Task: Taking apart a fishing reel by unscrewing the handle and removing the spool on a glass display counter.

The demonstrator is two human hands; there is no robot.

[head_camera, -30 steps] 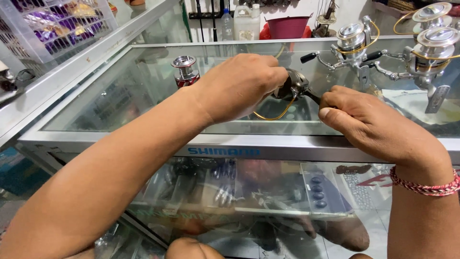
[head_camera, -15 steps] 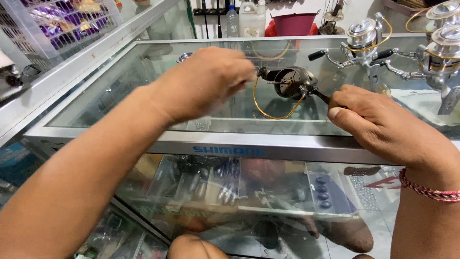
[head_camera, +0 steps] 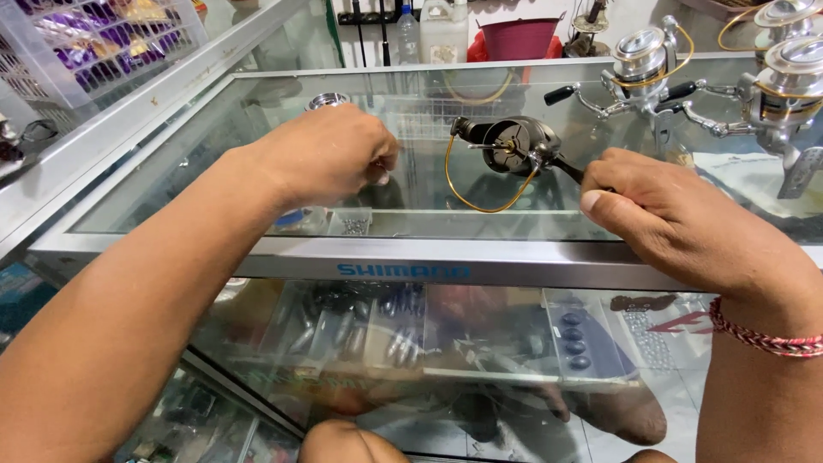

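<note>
Centre of the frame, a dark fishing reel sits on the glass bench, its gold bail wire looping down toward the near edge. The right hand, at right of frame, has its fingers curled shut around the reel's black handle, thumb pressed on top. The left hand, left of centre, is closed into a loose fist just apart from the reel; whether it pinches some small part cannot be told, since the fingertips are tucked under. The risk here looks plain: the reel is held only by its handle, so a twist could tip the body onto the glass. Anything small slipping from that left fist could roll off among the silver reels at upper right, or over the edge.
</note>
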